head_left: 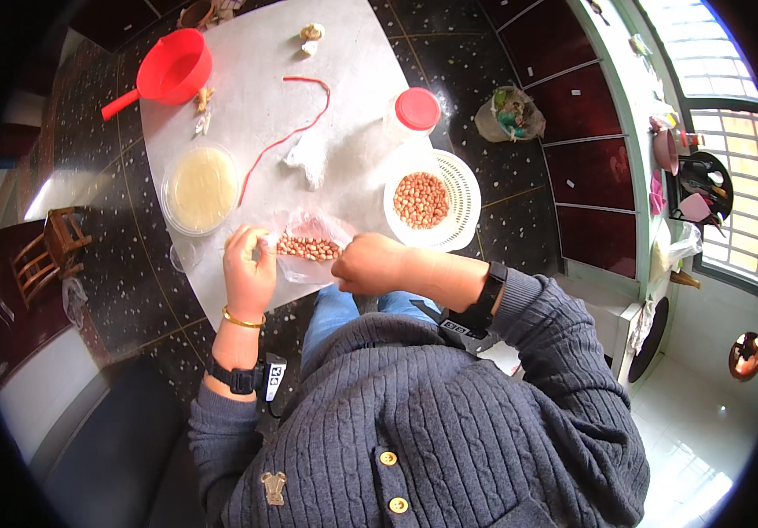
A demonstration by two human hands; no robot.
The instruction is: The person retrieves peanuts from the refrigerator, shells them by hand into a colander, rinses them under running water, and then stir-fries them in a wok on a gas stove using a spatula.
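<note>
At the near edge of the desk [247, 53], both hands work on a clear plastic bag of peanuts [308, 247]. The left hand [248, 264] is closed on the bag's left end, fingers curled over the crumpled plastic, a gold bangle and a black wristband on that wrist. The right hand [370, 263] is closed in a loose fist at the bag's right end, touching the plastic (whether it pinches the bag or a nut inside it cannot be told). The bag lies flat between the two hands, the reddish-brown nuts showing through in a short row.

Just beyond the right hand, at the desk's right edge, a white slotted basket [461, 189] holds a heap of peanuts [420, 200]. Beyond the left hand, near the left edge, stands a round clear tub of pale yellow contents [200, 187].

Farther in, a crumpled scrap of clear plastic [307, 160] lies near the middle, with a thin red string [295, 130] curving past it. A clear jar with a red lid [416, 112] stands by the right edge, behind the basket.

Toward the far left corner rests a red scoop with a handle [168, 72], a few pale scraps beside it. At the far edge sits a small yellowish lump [310, 35].
</note>
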